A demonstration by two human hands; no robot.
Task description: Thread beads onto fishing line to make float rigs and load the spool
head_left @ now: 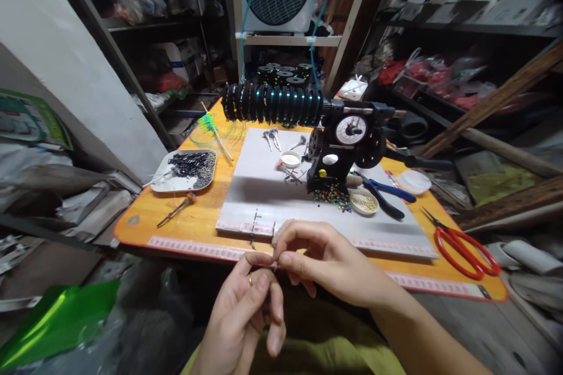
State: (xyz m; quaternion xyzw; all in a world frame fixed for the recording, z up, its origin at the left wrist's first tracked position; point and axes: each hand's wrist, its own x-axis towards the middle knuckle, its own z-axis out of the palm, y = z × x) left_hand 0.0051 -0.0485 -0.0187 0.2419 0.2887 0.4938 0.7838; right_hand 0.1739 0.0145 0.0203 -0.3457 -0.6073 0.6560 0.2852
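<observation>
- Head view: both bare hands meet low in the middle, just off the near edge of the table.
- Right hand: thumb and forefinger pinched together on a tiny piece.
- Left hand: fingers loosely curled, forefinger tip right up at the same piece; can't tell if it's actually gripping.
- The piece itself sits right where the fingertips meet. Looks small and kinda pale, but it's mostly covered and blurry, so no clue on its exact shape.
- White tray, beyond the left hand and off to its left: a heap of shiny black pieces, plus grey bits along the right side.
- Small white dish, straight past the hands: pale stuff inside, too small to make out.
- Round dish, past the right hand and a bit right: yellowish bits inside, loose multicolored beads just beside it.
- Whitish bowl, farther right of the right hand: can't tell what's inside.
</observation>
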